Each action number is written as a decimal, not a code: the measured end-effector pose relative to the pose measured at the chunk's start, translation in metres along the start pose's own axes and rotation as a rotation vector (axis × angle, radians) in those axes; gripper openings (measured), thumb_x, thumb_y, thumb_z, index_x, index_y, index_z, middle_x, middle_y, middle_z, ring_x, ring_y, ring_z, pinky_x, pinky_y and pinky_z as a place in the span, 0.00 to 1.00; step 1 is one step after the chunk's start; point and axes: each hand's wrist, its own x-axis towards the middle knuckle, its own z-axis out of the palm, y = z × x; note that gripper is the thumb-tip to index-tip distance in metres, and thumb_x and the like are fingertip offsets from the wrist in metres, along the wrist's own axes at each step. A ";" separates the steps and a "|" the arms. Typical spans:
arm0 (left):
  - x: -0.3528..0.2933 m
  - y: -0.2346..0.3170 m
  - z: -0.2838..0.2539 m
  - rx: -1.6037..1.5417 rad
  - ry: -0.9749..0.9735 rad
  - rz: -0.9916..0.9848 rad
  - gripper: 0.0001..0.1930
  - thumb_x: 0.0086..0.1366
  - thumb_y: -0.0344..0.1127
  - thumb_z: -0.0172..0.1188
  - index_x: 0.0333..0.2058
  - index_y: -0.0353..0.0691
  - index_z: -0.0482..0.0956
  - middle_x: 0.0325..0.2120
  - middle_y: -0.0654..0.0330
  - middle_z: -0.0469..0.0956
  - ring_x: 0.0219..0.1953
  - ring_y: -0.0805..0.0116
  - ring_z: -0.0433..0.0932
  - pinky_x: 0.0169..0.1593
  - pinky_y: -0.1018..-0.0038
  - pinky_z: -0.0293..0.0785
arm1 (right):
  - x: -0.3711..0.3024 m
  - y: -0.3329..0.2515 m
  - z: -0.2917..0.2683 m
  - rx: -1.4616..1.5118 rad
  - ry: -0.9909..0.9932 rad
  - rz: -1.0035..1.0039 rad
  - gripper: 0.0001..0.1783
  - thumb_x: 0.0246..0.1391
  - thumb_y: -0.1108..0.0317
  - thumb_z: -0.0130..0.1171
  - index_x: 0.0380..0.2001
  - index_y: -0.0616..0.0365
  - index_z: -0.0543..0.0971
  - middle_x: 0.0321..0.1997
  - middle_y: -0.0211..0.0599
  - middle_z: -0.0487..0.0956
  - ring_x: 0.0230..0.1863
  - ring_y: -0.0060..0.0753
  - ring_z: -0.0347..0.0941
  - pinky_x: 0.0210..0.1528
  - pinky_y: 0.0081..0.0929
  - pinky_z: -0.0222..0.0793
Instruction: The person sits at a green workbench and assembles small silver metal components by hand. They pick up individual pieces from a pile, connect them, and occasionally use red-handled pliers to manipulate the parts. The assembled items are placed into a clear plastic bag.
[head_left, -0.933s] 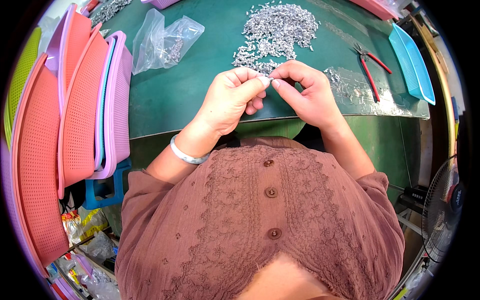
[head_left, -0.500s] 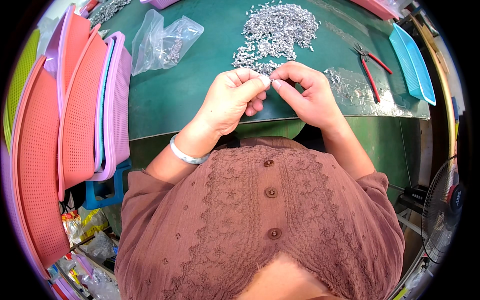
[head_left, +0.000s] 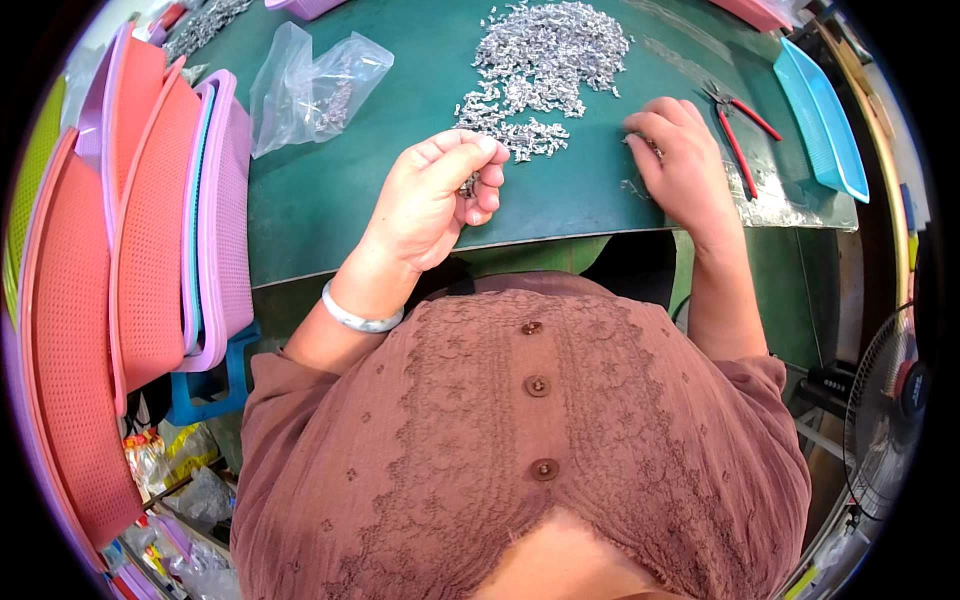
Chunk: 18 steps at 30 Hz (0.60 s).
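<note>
A heap of small silver-grey metal pieces [head_left: 550,50] lies on the green table, thinning out toward the near side. Just below its near end I hold up my left hand [head_left: 425,200], thumb pressed to the curled fingers. Small metal pieces [head_left: 467,185] show in the hollow of that palm; what the fingertips pinch is too small to make out. Farther right, my right hand [head_left: 688,170] is down at the tabletop with bent fingers, over a spot with a few loose bits. Its fingertips are partly hidden, and something small shows between thumb and fingers.
Red-handled pliers [head_left: 740,140] lie right of my right hand, beside a blue basket [head_left: 822,120]. A clear plastic bag [head_left: 320,85] with some pieces is at the left. Stacked pink and purple baskets [head_left: 160,230] rise along the left side. A fan [head_left: 880,400] stands at the lower right.
My hands were together at the near end of the heap. The right hand has moved away to the right, down over the loose pieces. My left hand has shifted slightly left.
</note>
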 end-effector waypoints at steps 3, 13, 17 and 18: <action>0.001 0.000 -0.004 -0.020 -0.028 -0.010 0.07 0.61 0.35 0.54 0.29 0.38 0.75 0.21 0.64 0.73 0.19 0.77 0.70 0.21 0.84 0.65 | 0.006 -0.013 0.009 0.168 -0.010 -0.061 0.05 0.40 0.72 0.58 0.25 0.59 0.77 0.28 0.36 0.73 0.34 0.42 0.67 0.40 0.33 0.64; 0.000 0.000 -0.003 -0.011 -0.030 -0.022 0.07 0.61 0.35 0.54 0.30 0.38 0.76 0.21 0.65 0.73 0.20 0.78 0.71 0.21 0.84 0.66 | 0.010 -0.029 0.033 0.225 0.006 0.001 0.03 0.41 0.71 0.59 0.22 0.59 0.77 0.26 0.35 0.73 0.33 0.40 0.68 0.38 0.32 0.65; 0.001 0.000 0.001 0.014 -0.027 -0.035 0.07 0.61 0.35 0.54 0.30 0.38 0.76 0.21 0.65 0.73 0.19 0.79 0.71 0.21 0.85 0.65 | 0.009 -0.029 0.033 0.305 0.066 0.066 0.02 0.42 0.73 0.58 0.22 0.59 0.77 0.26 0.35 0.73 0.34 0.40 0.69 0.37 0.32 0.65; 0.001 0.001 0.002 0.028 -0.025 -0.041 0.07 0.61 0.35 0.54 0.30 0.38 0.76 0.21 0.65 0.73 0.19 0.79 0.70 0.21 0.85 0.65 | 0.010 -0.030 0.032 0.350 0.072 0.067 0.02 0.42 0.73 0.58 0.22 0.59 0.76 0.26 0.35 0.73 0.34 0.40 0.69 0.37 0.32 0.65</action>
